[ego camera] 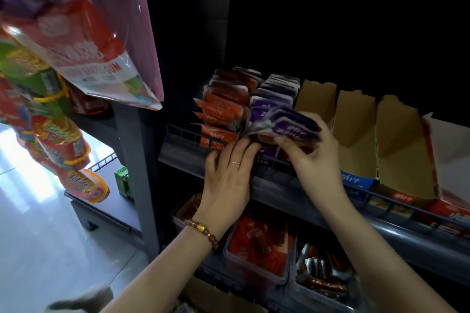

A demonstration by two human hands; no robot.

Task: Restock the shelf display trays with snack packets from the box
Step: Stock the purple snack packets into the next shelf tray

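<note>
My forearms rise from the bottom of the frame, the left one with a beaded bracelet at the wrist. Under them, low in the frame, clear tubs of red-wrapped snacks sit on the lower shelf.

Above, at centre frame, my left hand reaches over the grey shelf rail. Its fingers lie nearly straight, a ring on one, and their tips touch the lower left edge of a fanned bundle of purple packets. My right hand grips that bundle from the right, thumb on the front and fingers curled behind it. The bundle sits at the front of the purple row, which stands in its tray and runs back into the dark.

Just left of that row stands a row of orange packets, leaning forward. To the right of the purple row, cardboard trays show bare brown insides.

At the upper left of the frame, hanging snack bags are blurred.
</note>
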